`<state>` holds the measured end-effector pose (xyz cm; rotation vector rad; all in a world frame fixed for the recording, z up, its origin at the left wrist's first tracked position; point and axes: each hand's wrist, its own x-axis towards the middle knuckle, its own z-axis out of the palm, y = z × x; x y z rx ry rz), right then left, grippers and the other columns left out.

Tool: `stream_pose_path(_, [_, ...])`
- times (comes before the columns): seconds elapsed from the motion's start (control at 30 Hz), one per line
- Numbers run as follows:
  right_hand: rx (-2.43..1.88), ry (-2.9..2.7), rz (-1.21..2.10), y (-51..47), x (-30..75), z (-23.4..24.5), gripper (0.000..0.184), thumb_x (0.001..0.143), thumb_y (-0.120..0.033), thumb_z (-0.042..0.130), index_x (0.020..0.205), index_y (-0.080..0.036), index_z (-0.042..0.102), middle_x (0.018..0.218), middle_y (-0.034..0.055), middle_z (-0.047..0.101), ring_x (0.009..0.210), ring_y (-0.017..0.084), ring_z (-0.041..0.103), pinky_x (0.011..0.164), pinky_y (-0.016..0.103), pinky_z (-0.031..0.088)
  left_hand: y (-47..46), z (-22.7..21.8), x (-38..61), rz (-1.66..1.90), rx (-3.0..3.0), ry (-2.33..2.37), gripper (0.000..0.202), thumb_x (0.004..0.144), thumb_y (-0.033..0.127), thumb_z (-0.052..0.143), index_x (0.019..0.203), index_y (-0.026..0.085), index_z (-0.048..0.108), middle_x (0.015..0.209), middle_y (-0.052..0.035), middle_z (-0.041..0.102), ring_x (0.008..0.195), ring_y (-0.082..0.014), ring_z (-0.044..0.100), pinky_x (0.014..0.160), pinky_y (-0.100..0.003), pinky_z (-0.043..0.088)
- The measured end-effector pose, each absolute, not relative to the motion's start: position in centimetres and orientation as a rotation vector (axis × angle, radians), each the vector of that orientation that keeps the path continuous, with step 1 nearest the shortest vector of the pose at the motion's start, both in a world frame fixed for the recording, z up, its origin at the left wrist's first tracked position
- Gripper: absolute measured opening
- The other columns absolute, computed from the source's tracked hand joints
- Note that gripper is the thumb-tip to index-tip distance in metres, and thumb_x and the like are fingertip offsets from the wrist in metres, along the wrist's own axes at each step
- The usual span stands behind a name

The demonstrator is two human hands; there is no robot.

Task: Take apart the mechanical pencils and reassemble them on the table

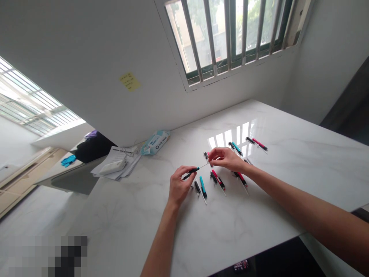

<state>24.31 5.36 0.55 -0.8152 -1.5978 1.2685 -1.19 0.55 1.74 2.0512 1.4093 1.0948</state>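
Note:
My left hand (178,185) is closed round the black grip end of a teal pen part (191,172), held just above the white marble table (129,215). A thin refill sticks out of that part toward my right hand (225,158), whose fingertips pinch its far end next to a small black pen piece (205,155). Below my hands lie a black barrel (197,187) and a teal pen (203,187). A red pen (218,180) and another red pen (242,179) lie under my right wrist.
Farther back lie a teal pen (237,148) and a red pen (260,144). A wet-wipe pack (155,142) and a stack of papers with a white adapter (117,166) sit by the wall at the left. A barred window (230,34) is above.

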Motion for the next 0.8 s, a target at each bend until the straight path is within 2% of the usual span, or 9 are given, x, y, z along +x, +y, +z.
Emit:
stream_pose_path(0.13, [-0.844,-1.735,1.150,5.0,24.3,0.7,0.014,0.082,-0.029,0.077,0.094,-0.021,0.074,0.094,0.0027,0.076,0.087,0.018,0.070,0.081,0.035,0.055,0.4,1.9,-0.8,1.090,2.080,1.386,0.015,0.093,0.030,0.071,0.103,0.027,0.081,0.105,-0.0051,0.077,0.099,-0.0209,0.070,0.092,-0.036,0.054])
stream_pose_path(0.3, [-0.864,-1.991,0.755,4.2,24.6,1.6,0.010,0.086,-0.023,0.075,0.095,-0.026,0.076,0.097,0.0028,0.078,0.099,0.023,0.068,0.088,0.039,0.052,0.3,2.1,-0.5,1.089,2.134,1.388,0.015,0.093,0.030,0.071,0.103,0.028,0.082,0.103,-0.0055,0.076,0.098,-0.0221,0.070,0.091,-0.037,0.056])
stream_pose_path(0.5, [-0.828,-2.150,0.349,3.1,23.4,2.2,0.019,0.087,-0.038,0.082,0.100,-0.025,0.076,0.102,0.0076,0.078,0.114,0.032,0.061,0.097,0.047,0.046,-0.2,2.5,0.5,1.074,2.189,1.356,0.014,0.093,0.029,0.071,0.103,0.030,0.081,0.102,-0.0054,0.076,0.099,-0.0234,0.069,0.092,-0.039,0.055])
stream_pose_path(0.67, [-0.844,-2.136,0.318,2.7,22.7,2.1,0.005,0.090,-0.028,0.079,0.091,-0.024,0.076,0.090,0.0059,0.077,0.101,0.029,0.061,0.091,0.044,0.046,-0.5,2.4,1.1,1.086,2.170,1.334,0.014,0.093,0.033,0.072,0.104,0.028,0.080,0.102,-0.0058,0.077,0.098,-0.0237,0.069,0.090,-0.038,0.054])
stream_pose_path(0.8, [-0.816,-2.080,0.400,2.7,23.0,2.3,0.005,0.089,-0.029,0.081,0.091,-0.026,0.078,0.087,0.0053,0.076,0.098,0.028,0.059,0.089,0.042,0.048,-0.4,2.3,1.1,1.080,2.144,1.332,0.015,0.092,0.034,0.073,0.104,0.027,0.080,0.102,-0.0057,0.077,0.097,-0.0232,0.070,0.089,-0.036,0.054])
